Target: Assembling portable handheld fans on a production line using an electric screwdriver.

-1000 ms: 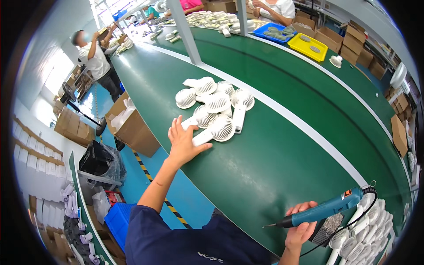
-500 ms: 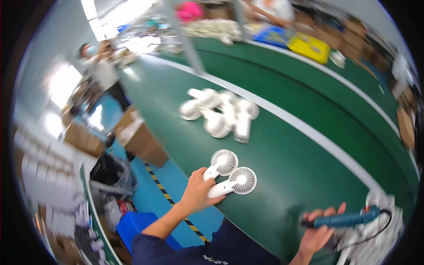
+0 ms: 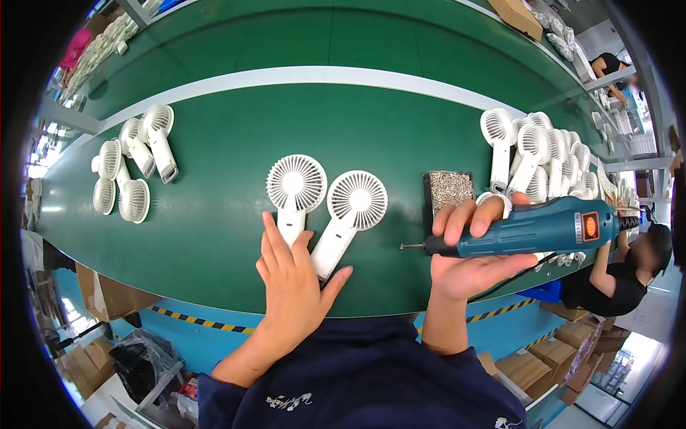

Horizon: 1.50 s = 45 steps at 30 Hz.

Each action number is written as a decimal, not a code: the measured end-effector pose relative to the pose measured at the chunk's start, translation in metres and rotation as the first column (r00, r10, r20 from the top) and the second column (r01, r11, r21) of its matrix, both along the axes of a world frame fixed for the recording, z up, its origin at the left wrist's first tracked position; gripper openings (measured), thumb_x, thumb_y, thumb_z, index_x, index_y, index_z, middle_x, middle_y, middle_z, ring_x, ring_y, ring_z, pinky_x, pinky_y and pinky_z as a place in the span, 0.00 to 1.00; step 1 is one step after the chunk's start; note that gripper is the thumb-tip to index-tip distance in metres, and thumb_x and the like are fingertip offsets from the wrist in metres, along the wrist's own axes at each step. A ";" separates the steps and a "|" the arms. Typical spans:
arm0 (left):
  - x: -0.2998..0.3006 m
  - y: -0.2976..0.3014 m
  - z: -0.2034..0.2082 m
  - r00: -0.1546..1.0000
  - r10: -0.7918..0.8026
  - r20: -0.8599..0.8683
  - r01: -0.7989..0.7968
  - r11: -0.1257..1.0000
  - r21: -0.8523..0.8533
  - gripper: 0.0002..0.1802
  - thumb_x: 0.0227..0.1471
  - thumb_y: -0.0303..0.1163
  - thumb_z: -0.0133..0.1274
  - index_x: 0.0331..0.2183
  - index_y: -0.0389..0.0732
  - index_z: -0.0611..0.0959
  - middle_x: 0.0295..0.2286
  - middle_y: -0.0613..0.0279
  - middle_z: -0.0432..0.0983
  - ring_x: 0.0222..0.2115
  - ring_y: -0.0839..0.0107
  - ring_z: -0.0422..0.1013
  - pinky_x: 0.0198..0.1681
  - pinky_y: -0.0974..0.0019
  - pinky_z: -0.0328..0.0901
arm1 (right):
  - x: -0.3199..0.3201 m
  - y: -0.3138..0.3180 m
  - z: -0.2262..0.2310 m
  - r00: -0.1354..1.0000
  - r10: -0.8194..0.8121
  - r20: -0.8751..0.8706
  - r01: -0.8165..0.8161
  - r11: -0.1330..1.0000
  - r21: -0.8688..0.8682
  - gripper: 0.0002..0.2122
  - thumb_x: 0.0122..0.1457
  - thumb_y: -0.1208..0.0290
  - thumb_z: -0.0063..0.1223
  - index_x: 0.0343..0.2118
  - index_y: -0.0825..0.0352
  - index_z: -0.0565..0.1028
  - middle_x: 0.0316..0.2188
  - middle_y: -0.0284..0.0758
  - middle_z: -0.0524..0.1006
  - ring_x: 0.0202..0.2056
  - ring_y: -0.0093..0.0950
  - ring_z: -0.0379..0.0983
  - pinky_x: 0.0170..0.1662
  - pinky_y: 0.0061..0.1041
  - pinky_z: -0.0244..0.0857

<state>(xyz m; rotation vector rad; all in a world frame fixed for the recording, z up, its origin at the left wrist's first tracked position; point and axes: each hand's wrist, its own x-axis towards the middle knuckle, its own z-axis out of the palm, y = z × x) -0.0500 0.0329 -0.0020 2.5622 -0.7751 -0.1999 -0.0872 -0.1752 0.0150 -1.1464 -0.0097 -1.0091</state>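
Two ribbed, disc-headed fans [image 3: 358, 200] lie at my splayed left fingers [image 3: 273, 233]; my right fingers [image 3: 461, 218] clasp a cylindrical teal screwdriver [image 3: 532, 227].

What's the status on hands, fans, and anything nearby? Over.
Left hand at handles of two white fans, grilles up. Right hand gripping teal screwdriver. Small-parts tray just beyond.

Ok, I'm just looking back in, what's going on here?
A person's left hand is spread at the handles of two white handheld fans lying side by side on the green table. The right hand holds a teal electric screwdriver, its bit pointing left and touching neither fan. Beyond that hand is a black tray of small metal pieces. More fans lie in a small group at left and a larger pile at right.
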 end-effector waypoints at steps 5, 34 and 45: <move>0.047 0.035 0.008 0.844 -0.500 0.194 0.512 0.859 -0.014 0.36 0.43 0.53 0.61 0.54 0.55 0.73 0.61 0.52 0.53 0.61 0.43 0.49 0.59 0.42 0.50 | -0.007 -0.002 0.009 0.975 0.157 0.159 -0.183 0.969 0.167 0.34 0.60 0.34 0.28 0.60 0.57 0.55 0.29 0.29 0.64 0.14 0.20 0.59 0.14 0.20 0.57; 0.043 -0.034 -0.021 0.867 -0.431 0.250 0.485 0.614 -0.623 0.14 0.27 0.28 0.69 0.24 0.41 0.84 0.22 0.71 0.67 0.23 0.72 0.64 0.34 0.64 0.57 | 0.004 0.020 0.022 0.978 0.187 0.095 -0.206 0.941 0.268 0.32 0.63 0.38 0.27 0.59 0.61 0.54 0.28 0.31 0.64 0.13 0.21 0.58 0.12 0.20 0.55; 0.041 -0.034 -0.025 0.846 -0.477 0.237 0.501 0.562 -0.658 0.12 0.29 0.28 0.69 0.23 0.41 0.83 0.21 0.71 0.67 0.21 0.74 0.64 0.35 0.64 0.58 | 0.001 0.023 0.009 0.956 0.278 0.093 -0.293 0.920 0.260 0.34 0.62 0.36 0.29 0.61 0.60 0.53 0.29 0.31 0.65 0.14 0.22 0.59 0.15 0.24 0.58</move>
